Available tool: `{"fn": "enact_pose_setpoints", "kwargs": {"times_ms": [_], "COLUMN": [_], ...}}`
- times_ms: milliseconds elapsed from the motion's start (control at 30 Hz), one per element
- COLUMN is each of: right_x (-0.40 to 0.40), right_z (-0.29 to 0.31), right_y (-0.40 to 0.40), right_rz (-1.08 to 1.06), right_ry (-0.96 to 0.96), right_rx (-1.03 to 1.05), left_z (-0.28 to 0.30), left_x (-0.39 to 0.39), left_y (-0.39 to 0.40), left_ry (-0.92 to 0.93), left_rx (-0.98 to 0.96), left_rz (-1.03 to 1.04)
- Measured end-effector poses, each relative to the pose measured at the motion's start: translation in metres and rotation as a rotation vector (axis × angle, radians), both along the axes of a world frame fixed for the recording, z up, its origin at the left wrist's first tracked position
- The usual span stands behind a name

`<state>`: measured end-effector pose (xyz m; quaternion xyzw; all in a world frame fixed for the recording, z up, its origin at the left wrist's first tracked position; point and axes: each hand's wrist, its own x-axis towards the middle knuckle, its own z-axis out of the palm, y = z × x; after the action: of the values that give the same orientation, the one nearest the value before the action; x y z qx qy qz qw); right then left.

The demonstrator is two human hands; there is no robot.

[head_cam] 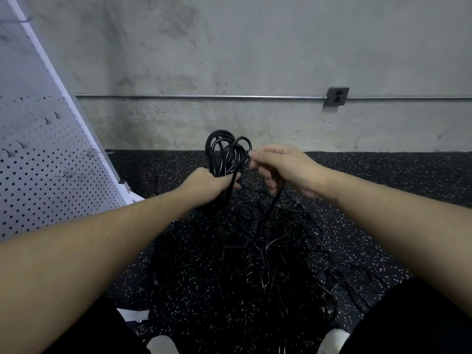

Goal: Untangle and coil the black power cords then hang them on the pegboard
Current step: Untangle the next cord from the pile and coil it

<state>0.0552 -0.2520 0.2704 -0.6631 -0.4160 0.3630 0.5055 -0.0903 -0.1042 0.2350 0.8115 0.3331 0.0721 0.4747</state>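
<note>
A tangle of cords point(255, 251) lay on the near floor point(357, 180). Above it, the left hand point(207, 183) gripped a coil point(226, 154) at its base; the right hand point(278, 169) pinched a strand beside it. The pegboard point(46, 175) leaned far left.

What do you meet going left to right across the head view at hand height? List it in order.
Pegboard → left hand → coiled black cord held up between the hands → right hand → wall outlet, higher up on the concrete wall.
</note>
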Motion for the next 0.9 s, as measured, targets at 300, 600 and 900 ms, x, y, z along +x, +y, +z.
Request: {"fn": "enact_pose_setpoints", "kwargs": {"times_ms": [300,600,900], "right_x": [0.0,0.008,-0.008], "right_z": [0.006,-0.007,0.0], "right_y": [0.009,0.012,0.009], "right_rz": [-0.136,-0.521,-0.287], "right_ry": [0.213,-0.282,0.433], "right_rx": [0.043,0.155,0.016], "left_z": [0.013,0.011,0.011], "left_x": [0.001,0.006,0.004], "left_y": [-0.016,-0.031,-0.032], "left_ry": [-0.001,-0.091,-0.138], "left_rx": [-0.032,0.09,-0.032], "left_rz": [-0.166,-0.19,-0.197]}}
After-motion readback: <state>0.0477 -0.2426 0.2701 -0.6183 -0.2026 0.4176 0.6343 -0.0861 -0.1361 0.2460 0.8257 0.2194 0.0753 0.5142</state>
